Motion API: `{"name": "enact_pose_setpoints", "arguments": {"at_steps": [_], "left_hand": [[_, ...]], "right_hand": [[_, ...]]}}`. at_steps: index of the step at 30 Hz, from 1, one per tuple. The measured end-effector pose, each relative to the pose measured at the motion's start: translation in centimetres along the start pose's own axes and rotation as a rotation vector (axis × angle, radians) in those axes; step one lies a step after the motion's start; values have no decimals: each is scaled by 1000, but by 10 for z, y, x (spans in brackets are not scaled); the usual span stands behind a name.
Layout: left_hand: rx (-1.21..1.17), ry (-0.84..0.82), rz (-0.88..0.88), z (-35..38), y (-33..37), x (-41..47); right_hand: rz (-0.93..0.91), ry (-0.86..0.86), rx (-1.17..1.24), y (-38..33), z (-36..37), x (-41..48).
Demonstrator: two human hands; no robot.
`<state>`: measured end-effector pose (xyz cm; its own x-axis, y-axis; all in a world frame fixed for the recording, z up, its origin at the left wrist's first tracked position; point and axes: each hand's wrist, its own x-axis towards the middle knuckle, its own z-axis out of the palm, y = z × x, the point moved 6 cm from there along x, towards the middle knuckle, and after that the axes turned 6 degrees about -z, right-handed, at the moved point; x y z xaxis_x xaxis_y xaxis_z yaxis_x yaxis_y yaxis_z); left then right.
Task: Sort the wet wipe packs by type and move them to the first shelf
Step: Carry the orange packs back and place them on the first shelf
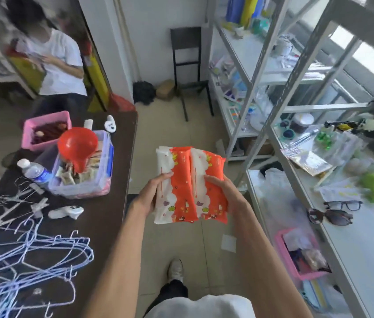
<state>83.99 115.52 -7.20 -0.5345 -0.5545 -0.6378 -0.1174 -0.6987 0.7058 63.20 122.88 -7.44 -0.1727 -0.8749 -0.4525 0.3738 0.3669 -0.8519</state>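
Two orange and white wet wipe packs [190, 187] with cartoon prints lie side by side, held in mid-air above the floor in the aisle. My left hand [152, 193] grips the left pack's outer edge, thumb on top. My right hand [223, 191] grips the right pack from its right side, fingers over the top. The white metal shelf unit [365, 244] stands just right of the packs, its near board at about the level of my hands.
A dark table [110, 203] on the left carries wire hangers [27, 249], a clear bin with a red funnel [78, 143], a water bottle [34, 172] and a pink basket [46, 129]. A person stands behind it. Glasses [342, 205], toys and a lower pink basket [300, 255] sit on the shelves.
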Motion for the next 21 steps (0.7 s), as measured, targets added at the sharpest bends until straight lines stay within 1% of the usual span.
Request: {"name": "enact_pose_setpoints", "arguments": {"at_steps": [3,7,10,17,21], "left_hand": [[-4,-29,-38,-26,29,13],[-7,-40,-49,-48,60,40],[-8,-34,-118,-53,72,64],[-62,20,-127,-70,107,136],[-30,31,-132,-77,147,188]], "right_hand": [[32,7,-48,-13,19,33],[53,12,-46,-24,34,73],[57,14,-54,-33,40,102],[123,-2,-78,-50,33,184],[167,-22,-103,-71,17,248]]}}
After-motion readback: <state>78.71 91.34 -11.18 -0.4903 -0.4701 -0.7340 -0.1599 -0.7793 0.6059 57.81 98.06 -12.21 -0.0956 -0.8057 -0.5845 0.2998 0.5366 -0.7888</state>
